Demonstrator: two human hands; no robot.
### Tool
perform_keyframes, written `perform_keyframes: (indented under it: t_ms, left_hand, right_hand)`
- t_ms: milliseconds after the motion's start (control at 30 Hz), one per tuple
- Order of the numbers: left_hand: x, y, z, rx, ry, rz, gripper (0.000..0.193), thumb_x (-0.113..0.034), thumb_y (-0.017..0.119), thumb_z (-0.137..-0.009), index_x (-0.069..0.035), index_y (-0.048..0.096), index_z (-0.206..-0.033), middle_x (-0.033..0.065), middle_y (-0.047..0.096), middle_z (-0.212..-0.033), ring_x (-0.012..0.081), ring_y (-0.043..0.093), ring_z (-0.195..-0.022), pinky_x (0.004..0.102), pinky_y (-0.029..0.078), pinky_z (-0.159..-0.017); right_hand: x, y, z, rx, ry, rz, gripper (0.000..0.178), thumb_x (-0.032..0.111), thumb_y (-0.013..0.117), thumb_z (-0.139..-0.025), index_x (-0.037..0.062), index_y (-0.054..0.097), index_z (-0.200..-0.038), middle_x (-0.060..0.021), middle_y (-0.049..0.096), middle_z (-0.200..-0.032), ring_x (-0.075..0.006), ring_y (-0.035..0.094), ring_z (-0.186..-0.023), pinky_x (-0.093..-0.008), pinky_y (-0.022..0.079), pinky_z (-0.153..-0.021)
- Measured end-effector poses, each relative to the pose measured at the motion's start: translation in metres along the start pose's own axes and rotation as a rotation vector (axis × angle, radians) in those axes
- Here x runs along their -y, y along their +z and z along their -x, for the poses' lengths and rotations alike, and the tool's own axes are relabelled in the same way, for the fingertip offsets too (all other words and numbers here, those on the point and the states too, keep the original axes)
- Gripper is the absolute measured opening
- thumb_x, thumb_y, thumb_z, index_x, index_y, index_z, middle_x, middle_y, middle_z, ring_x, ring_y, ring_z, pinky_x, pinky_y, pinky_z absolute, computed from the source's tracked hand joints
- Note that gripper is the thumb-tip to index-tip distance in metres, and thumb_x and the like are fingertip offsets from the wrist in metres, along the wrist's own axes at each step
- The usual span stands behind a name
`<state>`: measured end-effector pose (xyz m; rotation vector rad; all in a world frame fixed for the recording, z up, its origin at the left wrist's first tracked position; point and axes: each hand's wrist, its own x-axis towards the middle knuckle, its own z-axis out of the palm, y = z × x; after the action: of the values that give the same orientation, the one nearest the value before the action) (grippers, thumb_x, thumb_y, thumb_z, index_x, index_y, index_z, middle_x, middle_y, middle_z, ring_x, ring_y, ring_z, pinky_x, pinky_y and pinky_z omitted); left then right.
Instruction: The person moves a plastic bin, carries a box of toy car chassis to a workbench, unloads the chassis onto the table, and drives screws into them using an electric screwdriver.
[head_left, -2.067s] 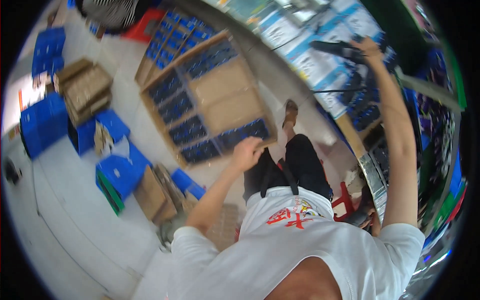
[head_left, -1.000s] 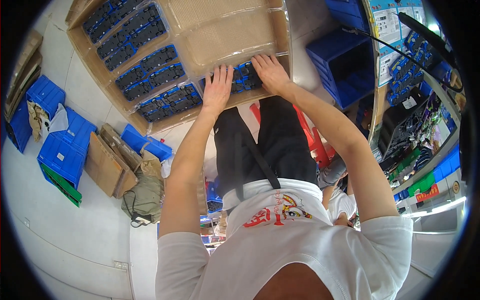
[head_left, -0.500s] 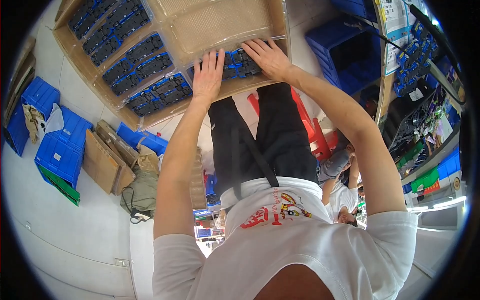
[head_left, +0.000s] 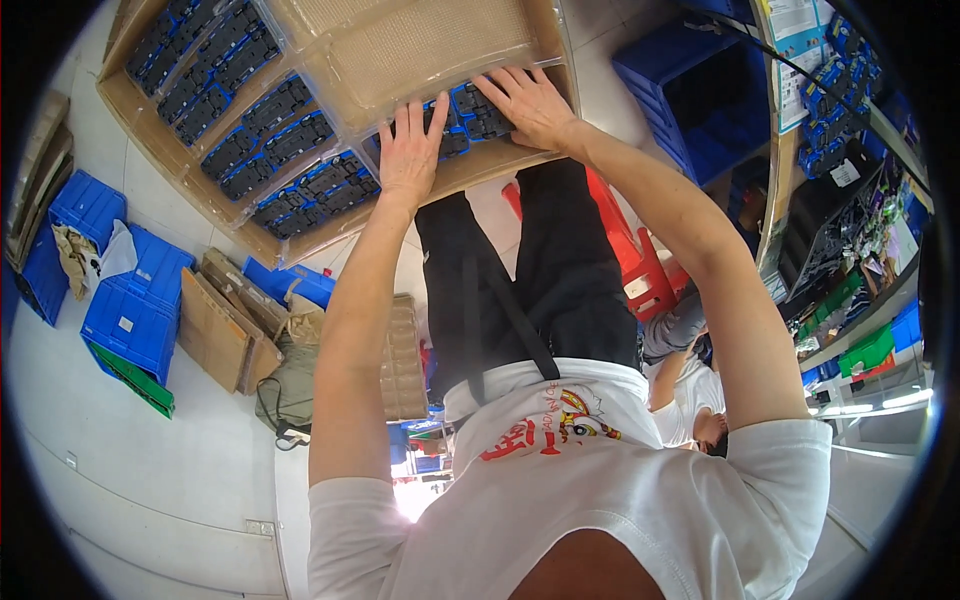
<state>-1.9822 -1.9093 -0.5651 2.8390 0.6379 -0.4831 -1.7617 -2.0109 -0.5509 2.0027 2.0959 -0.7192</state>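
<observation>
Both my hands reach into a cardboard box (head_left: pixel 185 190) with a clear plastic tray (head_left: pixel 330 130) inside. Black and blue parts (head_left: pixel 300 190) that look like toy car chassis lie in rows in its left and near compartments. My left hand (head_left: pixel 410 150) rests flat, fingers stretched out, over the left end of the near-right compartment. Farther right, my right hand (head_left: pixel 530 108) spreads its fingers over the other end of that row. Between them shows a black and blue chassis (head_left: pixel 465 118); my palms partly hide the pieces below.
A large blue bin (head_left: pixel 690 100) stands right of the box, beside a bench (head_left: pixel 775 180) with more blue parts. A red stool (head_left: pixel 640 265) is near my legs. Blue crates (head_left: pixel 135 300) and cardboard sheets (head_left: pixel 215 330) stand at left. Another person (head_left: pixel 690 390) is behind me.
The view has shifted slightly, so the box sits a little higher and farther left. My right hand's fingers have moved slightly left along the row; both hands stay on the chassis.
</observation>
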Motion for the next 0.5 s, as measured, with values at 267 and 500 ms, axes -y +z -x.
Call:
perform_keyframes:
  t_ms: [267, 500]
  left_hand:
    - [0.009, -0.027, 0.009, 0.055, 0.063, 0.188, 0.102, -0.011, 0.077, -0.069, -0.020, 0.027, -0.157, 0.0158, 0.045, -0.138, 0.0342, 0.044, -0.129, 0.0565, 0.036, -0.108]
    - [0.014, -0.049, 0.016, 0.055, 0.106, 0.265, 0.118, -0.016, 0.086, -0.055, -0.017, 0.027, -0.157, 0.0162, 0.046, -0.137, 0.0352, 0.045, -0.129, 0.0552, 0.037, -0.107]
  right_hand:
    - [0.004, -0.028, 0.011, 0.016, 0.010, -0.114, 0.112, 0.025, 0.089, -0.055, 0.0093, 0.034, -0.151, -0.0141, 0.048, -0.138, -0.0323, 0.044, -0.133, -0.0494, 0.033, -0.111]
    - [0.013, -0.050, 0.016, -0.003, -0.017, -0.113, 0.109, 0.025, 0.091, -0.053, 0.0057, 0.040, -0.147, -0.0135, 0.054, -0.130, -0.0310, 0.051, -0.125, -0.0491, 0.039, -0.104]
